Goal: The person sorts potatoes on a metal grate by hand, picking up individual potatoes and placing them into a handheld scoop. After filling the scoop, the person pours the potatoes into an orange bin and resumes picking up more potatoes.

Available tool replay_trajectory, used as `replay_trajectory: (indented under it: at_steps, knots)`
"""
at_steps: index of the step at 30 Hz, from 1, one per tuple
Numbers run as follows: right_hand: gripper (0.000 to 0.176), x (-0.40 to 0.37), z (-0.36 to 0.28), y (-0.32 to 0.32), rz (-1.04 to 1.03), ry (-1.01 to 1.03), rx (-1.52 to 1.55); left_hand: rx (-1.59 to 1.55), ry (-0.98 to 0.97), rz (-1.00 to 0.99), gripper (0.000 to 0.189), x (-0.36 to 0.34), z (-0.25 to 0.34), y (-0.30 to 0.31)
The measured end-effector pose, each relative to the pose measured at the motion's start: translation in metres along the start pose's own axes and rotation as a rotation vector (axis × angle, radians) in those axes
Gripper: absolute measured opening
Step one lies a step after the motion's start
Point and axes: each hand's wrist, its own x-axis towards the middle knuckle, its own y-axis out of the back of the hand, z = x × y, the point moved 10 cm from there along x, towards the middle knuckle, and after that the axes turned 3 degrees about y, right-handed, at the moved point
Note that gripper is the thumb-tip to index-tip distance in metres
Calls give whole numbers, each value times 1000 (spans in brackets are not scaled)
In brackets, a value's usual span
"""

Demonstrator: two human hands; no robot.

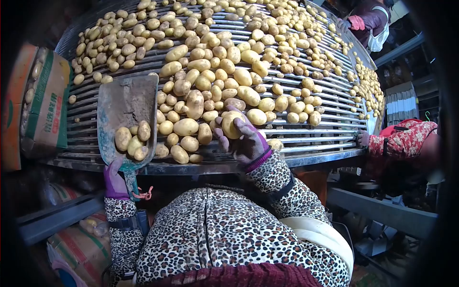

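Note:
In a purple-cuffed glove, my left hand grips the teal scoop near its handle, at the table's near left edge. The scoop lies tilted on the slats, its inside coated with dried dirt. Several potatoes rest in its lower end. My right hand, gloved in dusty purple, is closed around a potato just above the slats. Loose potatoes of mixed sizes lie between the scoop and my right hand.
A slatted metal sorting table carries many potatoes. Cardboard boxes stand at its left. One person in a red floral sleeve is at the right; another in a dark jacket is at the far right. A grey metal beam runs below.

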Motion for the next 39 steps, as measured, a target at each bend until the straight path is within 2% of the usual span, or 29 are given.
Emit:
replay_trajectory:
  at_steps: [4,5,7,9,10,11,12,13,14,17,19,20,21,23,25,26,27,29,31,33,35,36,39]
  knots:
    - [58,-18,-39,22,44,130,-190,71,41,-4,43,5,-10,15]
    - [59,-33,-57,32,75,180,-208,78,47,-43,43,7,-12,16]
    - [53,-69,-113,67,200,352,-372,138,29,29,42,2,-7,13]
    - [53,-128,-170,106,354,540,-548,180,-20,-25,41,8,-15,19]
    - [45,-163,-188,110,518,582,-710,142,31,-19,40,10,-18,23]
    - [41,-195,-214,145,653,690,-823,104,74,-5,39,11,-20,26]
    - [33,-226,-220,165,746,630,-820,139,83,-10,40,10,-17,23]
    - [23,-248,-228,190,771,723,-855,149,103,-9,40,10,-16,19]
    - [20,-269,-231,217,808,700,-918,158,118,-3,41,8,-15,17]
    - [16,-307,-250,244,1237,633,-1633,203,94,6,44,6,-17,14]
    - [18,-290,-256,239,1071,944,-1287,227,88,-42,44,10,-17,21]
    - [17,-272,-262,235,1009,984,-1172,213,33,-45,44,11,-14,19]
    - [18,-243,-261,194,921,1020,-1202,149,24,-22,44,6,-9,10]
    - [26,-171,-241,105,666,928,-1241,113,7,-13,43,0,-4,0]
    - [31,-100,-201,35,318,896,-1530,122,5,16,42,5,-10,14]
    - [33,-63,-168,6,203,712,-1505,100,17,29,42,2,-7,11]
    - [39,-37,-134,-24,48,588,-1625,72,26,40,42,2,-6,8]
    - [39,-6,-67,-79,-467,863,-1987,57,6,29,43,7,-10,15]
    - [34,26,8,-98,-755,590,-2364,22,-10,33,42,4,-9,10]
    - [26,46,54,-104,-895,684,-2356,59,-32,51,41,15,-22,31]
    - [27,65,77,-99,-896,657,-2429,43,-47,49,41,18,-23,36]
    - [27,70,84,-99,-899,643,-2465,9,-36,75,42,7,-10,19]
    - [28,74,84,-84,-938,410,-2583,78,-59,84,41,19,-25,41]
